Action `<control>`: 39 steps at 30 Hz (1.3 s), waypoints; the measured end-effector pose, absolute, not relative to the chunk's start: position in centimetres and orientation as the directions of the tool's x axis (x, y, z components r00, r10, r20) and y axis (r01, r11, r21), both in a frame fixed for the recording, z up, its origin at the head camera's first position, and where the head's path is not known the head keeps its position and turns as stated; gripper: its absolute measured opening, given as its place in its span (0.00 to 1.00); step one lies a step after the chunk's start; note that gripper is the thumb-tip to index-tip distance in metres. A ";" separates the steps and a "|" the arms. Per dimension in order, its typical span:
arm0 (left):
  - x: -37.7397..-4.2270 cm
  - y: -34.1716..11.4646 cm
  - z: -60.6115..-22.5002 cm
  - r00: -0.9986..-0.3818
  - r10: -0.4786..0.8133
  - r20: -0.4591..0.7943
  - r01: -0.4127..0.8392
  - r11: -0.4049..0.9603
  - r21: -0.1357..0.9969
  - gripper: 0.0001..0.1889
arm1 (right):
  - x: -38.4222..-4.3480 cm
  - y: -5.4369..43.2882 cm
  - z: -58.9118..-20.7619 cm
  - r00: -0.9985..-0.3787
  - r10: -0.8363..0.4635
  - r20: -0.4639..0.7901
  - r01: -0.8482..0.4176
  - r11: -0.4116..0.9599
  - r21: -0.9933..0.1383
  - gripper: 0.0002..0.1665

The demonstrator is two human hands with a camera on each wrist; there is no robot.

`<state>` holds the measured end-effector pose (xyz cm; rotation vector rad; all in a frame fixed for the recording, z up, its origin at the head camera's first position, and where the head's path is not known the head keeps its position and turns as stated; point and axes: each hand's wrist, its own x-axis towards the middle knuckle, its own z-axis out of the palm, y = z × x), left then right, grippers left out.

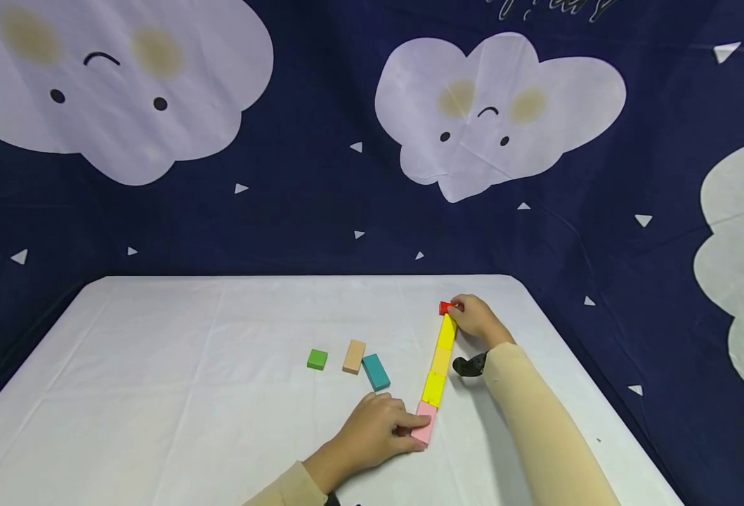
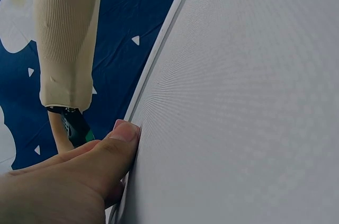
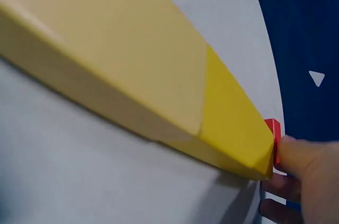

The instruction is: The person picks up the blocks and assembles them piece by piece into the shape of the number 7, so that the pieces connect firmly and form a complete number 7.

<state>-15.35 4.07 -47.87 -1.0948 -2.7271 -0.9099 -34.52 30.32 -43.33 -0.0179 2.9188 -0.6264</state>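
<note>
A row of blocks runs away from me on the right half of the table. At its near end my left hand (image 1: 378,431) grips a pink block (image 1: 423,434) between thumb and fingers. Beyond it lie a yellow block (image 1: 434,388), a paler yellow block (image 1: 440,360) and another yellow block (image 1: 447,330). My right hand (image 1: 475,318) pinches a small red block (image 1: 444,308) at the far end. In the right wrist view, the red block (image 3: 274,127) is against the yellow block's end. The left wrist view shows the left hand (image 2: 79,179), its block hidden.
Left of the row, a green block (image 1: 317,359), a tan block (image 1: 354,357) and a teal block (image 1: 376,372) lie loose on the white table (image 1: 175,393). A dark blue cloth (image 1: 308,211) with clouds hangs behind the table's far edge.
</note>
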 end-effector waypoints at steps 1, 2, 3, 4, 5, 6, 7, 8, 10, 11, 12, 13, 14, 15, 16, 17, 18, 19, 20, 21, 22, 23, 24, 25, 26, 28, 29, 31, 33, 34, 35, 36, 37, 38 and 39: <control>-15.3 4.1 -47.9 -0.745 0.612 0.268 0.649 0.570 0.504 0.20 | -34.5 30.3 -43.4 -0.988 -0.040 -0.147 0.024 0.912 -0.410 0.24; -15.3 4.1 -47.8 -0.744 0.612 0.267 0.649 0.568 0.507 0.20 | -34.5 30.2 -43.4 -0.989 -0.035 -0.147 0.029 0.912 -0.410 0.24; -15.3 4.0 -47.8 -0.744 0.613 0.267 0.649 0.566 0.508 0.20 | -34.5 30.2 -43.4 -0.989 -0.033 -0.143 0.029 0.912 -0.410 0.23; -15.3 4.0 -47.7 -0.743 0.614 0.267 0.649 0.565 0.509 0.20 | -34.5 30.2 -43.4 -0.990 -0.034 -0.140 0.027 0.912 -0.409 0.23; -15.3 4.0 -47.7 -0.743 0.615 0.265 0.649 0.565 0.509 0.20 | -34.5 30.2 -43.4 -0.990 -0.032 -0.139 0.028 0.912 -0.409 0.23; -15.3 4.0 -47.7 -0.744 0.614 0.263 0.648 0.566 0.511 0.20 | -34.4 30.2 -43.5 -0.990 -0.029 -0.138 0.030 0.913 -0.407 0.23; -15.3 4.0 -47.7 -0.744 0.614 0.262 0.647 0.567 0.510 0.20 | -34.4 30.2 -43.5 -0.990 -0.031 -0.135 0.026 0.914 -0.405 0.22; -15.3 4.0 -47.7 -0.744 0.614 0.263 0.648 0.567 0.508 0.20 | -34.4 30.2 -43.5 -0.991 -0.035 -0.131 0.021 0.916 -0.402 0.22; -15.3 4.0 -47.7 -0.744 0.613 0.266 0.649 0.567 0.507 0.20 | -34.4 30.2 -43.5 -0.991 -0.039 -0.125 0.015 0.917 -0.399 0.23; -15.3 4.0 -47.7 -0.743 0.613 0.268 0.650 0.566 0.507 0.20 | -34.4 30.2 -43.5 -0.992 -0.044 -0.121 0.007 0.918 -0.396 0.22; -15.3 4.0 -47.7 -0.742 0.613 0.271 0.651 0.564 0.507 0.20 | -34.4 30.2 -43.5 -0.992 -0.049 -0.116 0.001 0.919 -0.395 0.22; -15.3 4.0 -47.7 -0.741 0.613 0.274 0.653 0.563 0.506 0.20 | -34.3 30.2 -43.5 -0.992 -0.052 -0.113 -0.003 0.918 -0.396 0.22; -15.3 4.0 -47.7 -0.740 0.613 0.276 0.654 0.561 0.506 0.20 | -34.3 30.2 -43.5 -0.992 -0.055 -0.109 -0.007 0.917 -0.400 0.23; -15.3 4.0 -47.7 -0.739 0.613 0.278 0.655 0.561 0.506 0.20 | -34.3 30.2 -43.5 -0.993 -0.058 -0.104 -0.012 0.915 -0.403 0.23; -15.3 4.0 -47.7 -0.739 0.613 0.280 0.656 0.560 0.505 0.20 | -34.3 30.2 -43.5 -0.993 -0.067 -0.097 -0.022 0.916 -0.401 0.23; -15.3 3.9 -47.7 -0.739 0.612 0.280 0.656 0.560 0.506 0.20 | -34.3 30.2 -43.5 -0.993 -0.079 -0.085 -0.039 0.917 -0.396 0.23; -15.3 3.9 -47.7 -0.740 0.612 0.279 0.655 0.561 0.506 0.20 | -34.3 30.2 -43.5 -0.993 -0.087 -0.078 -0.049 0.917 -0.395 0.24; -15.3 3.9 -47.7 -0.741 0.612 0.278 0.654 0.562 0.507 0.20 | -34.3 30.2 -43.5 -0.993 -0.095 -0.071 -0.060 0.919 -0.389 0.24; -15.3 3.9 -47.7 -0.742 0.611 0.275 0.652 0.562 0.508 0.20 | -34.2 30.2 -43.5 -0.993 -0.102 -0.064 -0.070 0.923 -0.379 0.24; -15.3 3.9 -47.7 -0.742 0.611 0.274 0.651 0.563 0.508 0.20 | -34.2 30.2 -43.5 -0.992 -0.107 -0.061 -0.077 0.926 -0.370 0.24; -15.3 3.9 -47.7 -0.742 0.611 0.274 0.652 0.564 0.508 0.20 | -34.3 30.2 -43.5 -0.992 -0.111 -0.059 -0.082 0.929 -0.361 0.24; -15.3 4.0 -47.7 -0.742 0.611 0.275 0.652 0.564 0.507 0.20 | -34.3 30.2 -43.6 -0.992 -0.109 -0.063 -0.080 0.930 -0.358 0.24; -15.3 4.0 -47.7 -0.742 0.611 0.276 0.653 0.564 0.506 0.20 | -34.3 30.2 -43.6 -0.992 -0.104 -0.070 -0.072 0.931 -0.359 0.23; -15.3 4.0 -47.7 -0.741 0.611 0.278 0.654 0.565 0.503 0.20 | -34.3 30.2 -43.6 -0.992 -0.100 -0.076 -0.066 0.932 -0.358 0.23; -15.3 4.0 -47.7 -0.740 0.611 0.281 0.656 0.565 0.499 0.20 | -34.3 30.2 -43.6 -0.992 -0.094 -0.083 -0.059 0.932 -0.359 0.22; -15.3 4.0 -47.7 -0.737 0.611 0.287 0.661 0.566 0.493 0.20 | -34.4 30.2 -43.6 -0.992 -0.095 -0.083 -0.059 0.930 -0.363 0.22; -15.3 4.0 -47.7 -0.737 0.611 0.289 0.662 0.567 0.490 0.20 | -34.4 30.2 -43.7 -0.992 -0.097 -0.082 -0.061 0.930 -0.364 0.22; -15.3 4.0 -47.7 -0.735 0.612 0.292 0.665 0.567 0.486 0.20 | -34.3 30.3 -43.7 -0.992 -0.102 -0.073 -0.069 0.928 -0.365 0.22; -15.3 4.0 -47.7 -0.735 0.611 0.294 0.666 0.568 0.484 0.20 | -34.2 30.3 -43.7 -0.992 -0.109 -0.064 -0.079 0.927 -0.366 0.22; -15.3 4.0 -47.7 -0.735 0.611 0.292 0.665 0.569 0.484 0.20 | -34.1 30.3 -43.6 -0.992 -0.113 -0.060 -0.083 0.926 -0.368 0.23; -15.3 4.0 -47.7 -0.736 0.611 0.290 0.664 0.569 0.485 0.20 | -34.1 30.3 -43.6 -0.992 -0.112 -0.061 -0.082 0.925 -0.371 0.23; -15.3 4.0 -47.7 -0.737 0.612 0.287 0.662 0.570 0.487 0.20 | -34.0 30.3 -43.5 -0.992 -0.113 -0.057 -0.084 0.924 -0.372 0.24; -15.3 4.0 -47.7 -0.738 0.612 0.285 0.661 0.570 0.489 0.20 | -33.9 30.3 -43.5 -0.993 -0.107 -0.058 -0.078 0.923 -0.376 0.24; -15.3 4.0 -47.7 -0.739 0.612 0.281 0.659 0.570 0.491 0.20 | -33.9 30.3 -43.4 -0.993 -0.101 -0.058 -0.072 0.923 -0.378 0.25; -15.3 4.0 -47.7 -0.740 0.613 0.279 0.658 0.570 0.492 0.20 | -33.8 30.3 -43.3 -0.994 -0.093 -0.056 -0.065 0.923 -0.378 0.26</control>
